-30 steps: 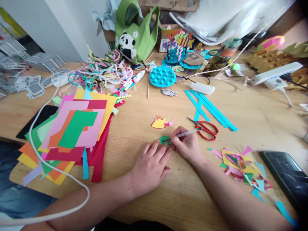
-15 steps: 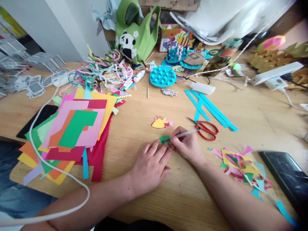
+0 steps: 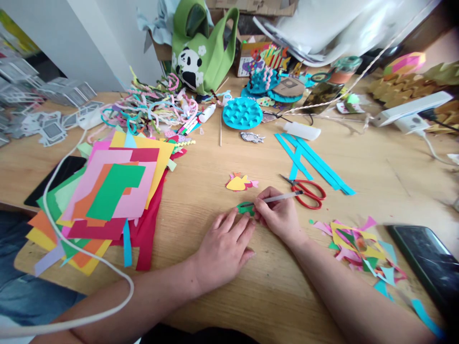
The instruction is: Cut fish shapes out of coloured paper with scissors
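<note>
A small green paper piece (image 3: 245, 208) lies on the table, partly covered by my fingers. My left hand (image 3: 229, 239) is spread flat, its fingertips pressing on the lower edge of that paper. In my right hand (image 3: 278, 212) a slim pen (image 3: 281, 196) with a clear barrel is pinched, its dark tip on or just over the green paper; contact cannot be made out. Just beyond lies a yellow paper fish shape (image 3: 237, 183) on red, orange and pink pieces. Red-handled scissors (image 3: 311, 193) rest to the right of the pen.
Stacked coloured paper (image 3: 118, 191) lies on the left, crossed by a white cable (image 3: 45, 200). Paper scraps (image 3: 358, 243) and a phone (image 3: 426, 263) are at right. Blue strips (image 3: 315, 162), a white bottle (image 3: 303, 131), a blue textured disc (image 3: 243, 113) and pipe cleaners (image 3: 150, 105) stand farther back.
The pen has shifted slightly, its tip a little higher on the green paper and its rear end a touch to the right. My left hand stays in place.
</note>
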`<act>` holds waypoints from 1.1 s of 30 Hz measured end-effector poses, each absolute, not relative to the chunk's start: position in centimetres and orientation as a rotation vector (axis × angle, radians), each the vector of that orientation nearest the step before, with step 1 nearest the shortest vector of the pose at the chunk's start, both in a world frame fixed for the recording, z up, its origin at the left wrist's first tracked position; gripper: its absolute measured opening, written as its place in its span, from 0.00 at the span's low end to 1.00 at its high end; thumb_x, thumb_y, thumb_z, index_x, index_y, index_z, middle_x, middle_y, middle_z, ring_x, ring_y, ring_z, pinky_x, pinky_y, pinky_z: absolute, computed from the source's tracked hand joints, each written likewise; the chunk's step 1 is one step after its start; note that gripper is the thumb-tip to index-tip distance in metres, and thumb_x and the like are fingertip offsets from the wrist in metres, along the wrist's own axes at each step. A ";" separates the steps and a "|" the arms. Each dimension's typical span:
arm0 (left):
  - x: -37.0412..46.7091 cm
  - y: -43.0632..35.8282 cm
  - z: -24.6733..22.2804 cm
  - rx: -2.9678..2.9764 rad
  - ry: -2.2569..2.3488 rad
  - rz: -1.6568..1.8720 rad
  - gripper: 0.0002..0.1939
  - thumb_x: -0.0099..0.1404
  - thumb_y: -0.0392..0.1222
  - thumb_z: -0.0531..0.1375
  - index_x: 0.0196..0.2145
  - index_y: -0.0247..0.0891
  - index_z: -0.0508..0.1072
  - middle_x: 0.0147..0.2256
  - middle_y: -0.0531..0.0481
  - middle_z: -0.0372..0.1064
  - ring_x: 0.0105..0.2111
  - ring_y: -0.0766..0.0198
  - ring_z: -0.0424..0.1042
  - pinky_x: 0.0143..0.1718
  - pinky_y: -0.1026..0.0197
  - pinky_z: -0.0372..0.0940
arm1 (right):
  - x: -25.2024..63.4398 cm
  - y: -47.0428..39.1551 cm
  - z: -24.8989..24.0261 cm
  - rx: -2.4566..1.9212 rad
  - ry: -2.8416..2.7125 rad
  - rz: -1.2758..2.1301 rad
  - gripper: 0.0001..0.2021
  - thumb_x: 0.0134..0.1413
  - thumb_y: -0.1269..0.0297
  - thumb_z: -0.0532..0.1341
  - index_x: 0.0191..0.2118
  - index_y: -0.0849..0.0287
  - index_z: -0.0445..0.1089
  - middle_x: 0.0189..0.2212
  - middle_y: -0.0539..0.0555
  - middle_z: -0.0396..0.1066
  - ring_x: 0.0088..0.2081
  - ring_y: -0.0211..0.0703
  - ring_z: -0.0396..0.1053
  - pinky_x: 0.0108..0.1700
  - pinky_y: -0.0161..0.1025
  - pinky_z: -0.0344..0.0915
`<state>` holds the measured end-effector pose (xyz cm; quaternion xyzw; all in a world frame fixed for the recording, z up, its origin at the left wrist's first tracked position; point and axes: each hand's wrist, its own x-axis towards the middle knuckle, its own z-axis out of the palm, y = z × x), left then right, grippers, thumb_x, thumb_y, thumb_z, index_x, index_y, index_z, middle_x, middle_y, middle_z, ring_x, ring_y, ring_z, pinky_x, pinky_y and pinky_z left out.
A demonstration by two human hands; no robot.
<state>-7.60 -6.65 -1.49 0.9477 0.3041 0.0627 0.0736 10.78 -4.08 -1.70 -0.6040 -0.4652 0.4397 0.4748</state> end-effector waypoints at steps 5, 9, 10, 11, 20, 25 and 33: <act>-7.6 -6.7 -1.5 2.845 0.914 0.194 0.30 0.72 0.53 0.50 0.65 0.34 0.60 0.63 0.41 0.60 0.64 0.47 0.54 0.61 0.46 0.53 | 10.8 -4.1 -1.8 -1.471 -1.150 1.070 0.10 0.49 0.60 0.64 0.27 0.56 0.63 0.14 0.46 0.66 0.13 0.34 0.62 0.14 0.30 0.59; -7.6 -6.7 -1.5 2.841 0.914 0.193 0.29 0.72 0.53 0.50 0.64 0.34 0.60 0.63 0.41 0.61 0.64 0.47 0.54 0.62 0.46 0.52 | 10.8 -4.1 -1.8 -1.475 -1.156 1.081 0.10 0.50 0.59 0.64 0.27 0.56 0.63 0.14 0.46 0.66 0.13 0.34 0.61 0.14 0.30 0.58; -7.6 -6.7 -1.4 2.841 0.917 0.196 0.29 0.72 0.53 0.50 0.64 0.34 0.60 0.63 0.41 0.61 0.64 0.47 0.54 0.62 0.46 0.52 | 10.8 -4.1 -1.8 -1.480 -1.158 1.078 0.10 0.50 0.59 0.64 0.27 0.56 0.63 0.14 0.46 0.66 0.12 0.34 0.61 0.13 0.30 0.58; -7.6 -6.7 -1.4 2.841 0.919 0.202 0.29 0.72 0.53 0.50 0.64 0.34 0.60 0.63 0.41 0.61 0.64 0.47 0.54 0.62 0.46 0.53 | 10.8 -4.1 -1.8 -1.483 -1.161 1.076 0.11 0.50 0.59 0.64 0.27 0.56 0.63 0.14 0.46 0.66 0.12 0.34 0.61 0.13 0.30 0.58; -7.6 -6.7 -1.4 2.842 0.917 0.199 0.29 0.72 0.53 0.49 0.65 0.33 0.60 0.63 0.41 0.61 0.64 0.46 0.54 0.61 0.46 0.52 | 10.9 -4.0 -2.1 -1.487 -1.179 1.076 0.13 0.51 0.55 0.65 0.27 0.56 0.64 0.14 0.46 0.67 0.13 0.35 0.62 0.14 0.31 0.60; -7.6 -6.7 -1.4 2.840 0.916 0.203 0.29 0.72 0.53 0.49 0.64 0.33 0.60 0.63 0.41 0.61 0.64 0.46 0.55 0.62 0.46 0.52 | 10.9 -4.0 -2.2 -1.488 -1.181 1.083 0.12 0.52 0.56 0.64 0.28 0.56 0.63 0.15 0.47 0.67 0.13 0.35 0.63 0.15 0.31 0.60; -7.6 -6.6 -1.4 2.838 0.914 0.197 0.30 0.72 0.53 0.50 0.65 0.33 0.60 0.63 0.41 0.61 0.64 0.46 0.54 0.61 0.45 0.52 | 11.0 -4.2 -2.2 -1.475 -1.198 1.095 0.11 0.54 0.57 0.63 0.29 0.57 0.64 0.15 0.46 0.66 0.14 0.35 0.63 0.15 0.31 0.60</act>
